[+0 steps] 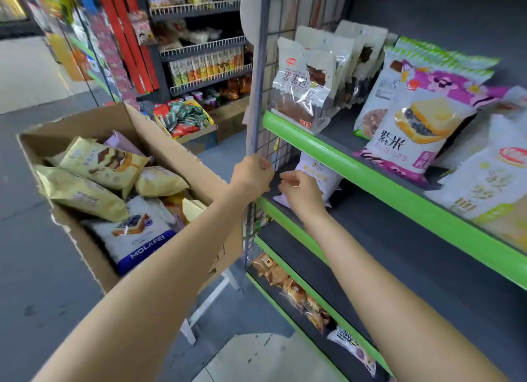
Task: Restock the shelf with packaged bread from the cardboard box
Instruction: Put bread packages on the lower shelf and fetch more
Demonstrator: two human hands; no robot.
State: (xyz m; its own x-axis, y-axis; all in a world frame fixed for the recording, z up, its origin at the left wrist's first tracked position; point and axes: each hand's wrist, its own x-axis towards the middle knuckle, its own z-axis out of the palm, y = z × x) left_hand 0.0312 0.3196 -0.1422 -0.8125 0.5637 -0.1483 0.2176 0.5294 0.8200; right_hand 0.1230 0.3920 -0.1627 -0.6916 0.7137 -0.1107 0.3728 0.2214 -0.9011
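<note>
An open cardboard box stands at the left, holding several bread packs, among them yellow ones and a white and blue one. My left hand grips the wire side panel of the green-edged shelf unit. On the second shelf stands a white bread pack. My right hand touches the front of that pack with loosely bent fingers; whether it grips the pack I cannot tell.
The upper shelf carries white, purple and green bread packs. Lower shelves hold a few pastry packs. A white stool frame stands under the box. Further racks with snacks fill the aisle behind.
</note>
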